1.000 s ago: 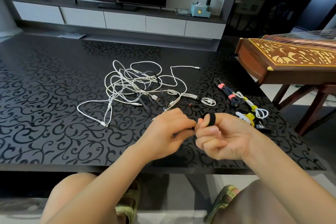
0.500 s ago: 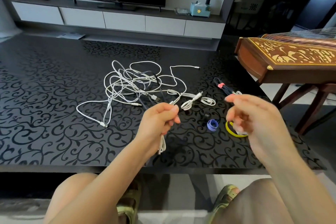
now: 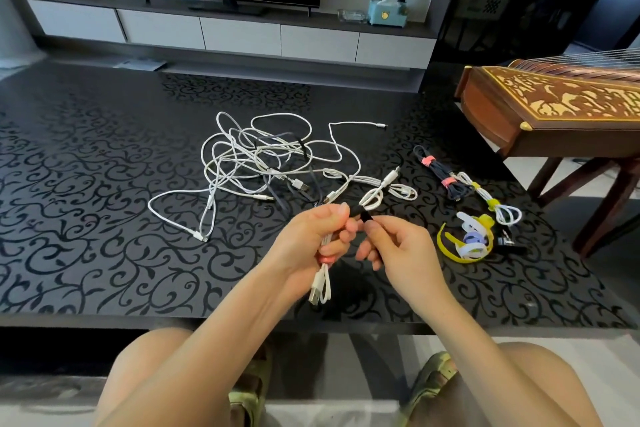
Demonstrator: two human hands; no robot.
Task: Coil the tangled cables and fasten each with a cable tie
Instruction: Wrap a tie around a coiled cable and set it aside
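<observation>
My left hand [image 3: 311, 236] grips a folded white cable [image 3: 320, 284] above the table's near edge; its loops stick out above and below my fist, with a pink tie low on the bundle. My right hand [image 3: 394, 246] pinches a black cable tie [image 3: 363, 215] at the bundle's upper end, right beside my left fingers. A tangle of white and grey cables [image 3: 263, 166] lies beyond on the black patterned table [image 3: 86, 201]. To the right lie a bundled dark cable with pink ties [image 3: 441, 173] and a bundled white cable with yellow ties [image 3: 491, 201].
Loose cable ties [image 3: 467, 243], yellow, white and purple, lie in a small heap at the right, with a small black object beside them. A wooden stringed instrument [image 3: 554, 114] on a stand sits past the table's right edge. A TV cabinet stands behind.
My right hand came back from the heap of ties at the right to my left hand and now pinches a black tie at the cable bundle. My left hand kept hold of the cable.
</observation>
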